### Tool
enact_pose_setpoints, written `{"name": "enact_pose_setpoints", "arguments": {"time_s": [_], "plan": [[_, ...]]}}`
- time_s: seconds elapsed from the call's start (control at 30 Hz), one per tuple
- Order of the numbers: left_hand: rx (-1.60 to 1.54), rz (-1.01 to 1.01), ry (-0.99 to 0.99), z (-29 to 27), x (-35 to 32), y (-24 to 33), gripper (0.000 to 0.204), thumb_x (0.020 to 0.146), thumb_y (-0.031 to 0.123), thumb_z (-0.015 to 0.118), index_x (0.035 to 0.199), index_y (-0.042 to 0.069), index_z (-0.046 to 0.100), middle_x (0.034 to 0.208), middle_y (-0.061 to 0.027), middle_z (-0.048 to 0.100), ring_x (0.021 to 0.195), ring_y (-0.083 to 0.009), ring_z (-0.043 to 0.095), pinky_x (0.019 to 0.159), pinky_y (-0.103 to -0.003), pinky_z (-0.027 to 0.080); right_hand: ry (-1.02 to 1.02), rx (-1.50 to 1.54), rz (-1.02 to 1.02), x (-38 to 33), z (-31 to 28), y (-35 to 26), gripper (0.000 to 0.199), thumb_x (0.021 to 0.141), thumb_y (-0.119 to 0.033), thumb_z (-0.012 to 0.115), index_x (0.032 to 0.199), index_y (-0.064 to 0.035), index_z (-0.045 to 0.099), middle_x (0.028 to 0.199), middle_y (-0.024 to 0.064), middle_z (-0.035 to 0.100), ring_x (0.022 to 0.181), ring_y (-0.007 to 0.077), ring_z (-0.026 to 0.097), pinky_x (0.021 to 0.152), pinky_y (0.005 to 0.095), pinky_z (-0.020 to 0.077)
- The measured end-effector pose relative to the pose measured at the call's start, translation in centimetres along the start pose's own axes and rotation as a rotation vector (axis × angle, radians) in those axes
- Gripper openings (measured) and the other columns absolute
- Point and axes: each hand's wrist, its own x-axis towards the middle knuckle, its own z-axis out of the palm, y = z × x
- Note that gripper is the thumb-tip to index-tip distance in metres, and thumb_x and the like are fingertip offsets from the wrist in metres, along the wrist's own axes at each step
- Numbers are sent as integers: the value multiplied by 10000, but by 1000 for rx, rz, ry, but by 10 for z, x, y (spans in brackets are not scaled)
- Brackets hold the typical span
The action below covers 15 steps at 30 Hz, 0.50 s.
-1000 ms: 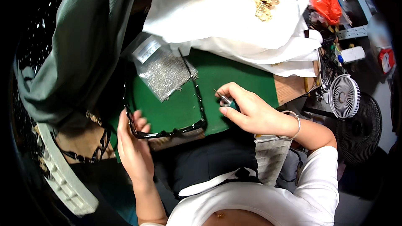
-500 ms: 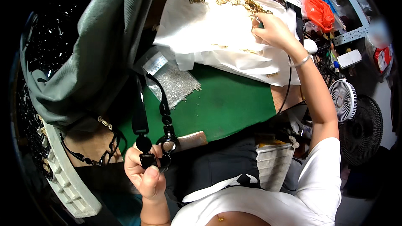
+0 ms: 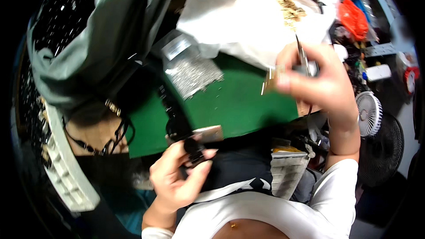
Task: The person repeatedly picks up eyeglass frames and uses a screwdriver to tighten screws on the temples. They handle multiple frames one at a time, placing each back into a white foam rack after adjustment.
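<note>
My left hand is closed on one end of a black strap set with round black pieces. The strap stretches up over the green mat. My right hand, blurred by motion, hovers over the mat's right part. It pinches a small gold-coloured metal piece between thumb and finger. A thin, pointed metal tool also sits in its grip, tip upward; its exact kind is unclear. Beyond lies a white sheet with a heap of gold-coloured metal pieces.
A clear bag of small silvery bits lies on the mat. Grey-green cloth drapes at the left, above another black strap and a pale ridged tray. A red bag and a white fan are at the right.
My right hand has come back from the gold heap toward me, now with a gold-coloured piece in its fingers. My left hand has shifted right with the strap. The view has shifted slightly.
</note>
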Motion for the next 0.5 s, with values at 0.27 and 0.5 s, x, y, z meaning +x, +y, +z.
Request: {"name": "enact_pose_setpoints", "arguments": {"time_s": [0.27, 0.5], "plan": [[280, 74, 10, 9, -2, 4, 342, 645, -25, 645, 980, -31, 575, 703, -29, 612, 478, -97, 456, 524, -202, 376, -377, 121, -129, 0, 63, 12, 167, 737, -132, 657, 741, -1, 554, 651, 75, 587, 598, 116, 583, 540, 235, 427], [339, 169, 35, 7, 3, 4, 229, 689, 9, 604, 917, -9, 611, 614, -12, 604, 468, -124, 495, 516, -233, 366, -265, -96, -244, -2, 65, 15, 211, 709, -144, 695, 778, -8, 550, 671, 53, 576, 589, 109, 540, 541, 230, 428]]}}
